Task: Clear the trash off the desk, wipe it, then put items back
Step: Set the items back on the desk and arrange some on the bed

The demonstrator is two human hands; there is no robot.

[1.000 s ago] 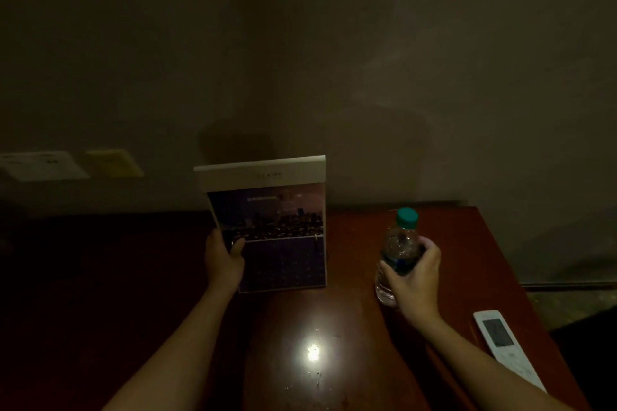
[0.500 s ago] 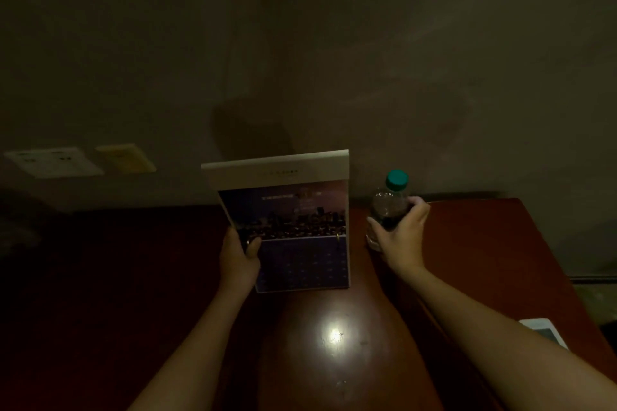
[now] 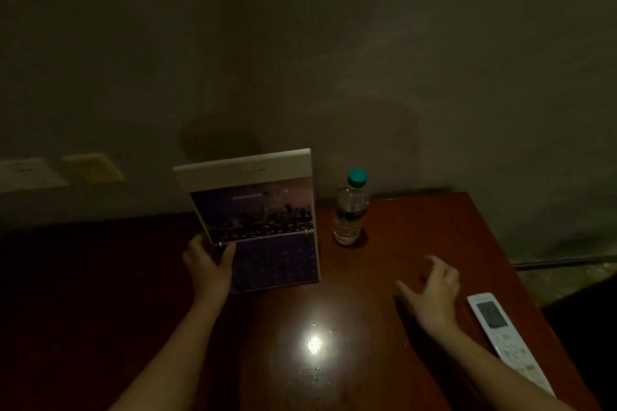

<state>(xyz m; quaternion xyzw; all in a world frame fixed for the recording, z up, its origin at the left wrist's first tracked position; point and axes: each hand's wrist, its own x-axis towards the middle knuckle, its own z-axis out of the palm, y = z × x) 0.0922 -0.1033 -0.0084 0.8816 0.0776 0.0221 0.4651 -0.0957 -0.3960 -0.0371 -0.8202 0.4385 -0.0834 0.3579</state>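
Changed since half a second ago: water bottle released and now standing upright on its own at the back of the desk, where the right hand had been clasped round it; that hand has drawn back toward the near right. Contents, left to right. White wall plate low on the dim wall, yellowish wall plate just beside it. Left hand (thumb on the front face, fingers round the left edge) grips the desk calendar, held upright with its lower edge at or just above the desk top; contact cannot be told in this light. Upper leaf shows a night skyline, lower leaf a dark date grid. Bright glare on the polished red-brown top, front centre, small specks around it. Bottle: clear, teal cap, just right of the calendar and apart from it, close to the wall. Right hand: fingers spread and relaxed, holding nothing, over the desk between bottle and remote, well apart from the bottle. Remote control, white with a small screen, lying flat along the desk's right edge, just beside the right wrist.
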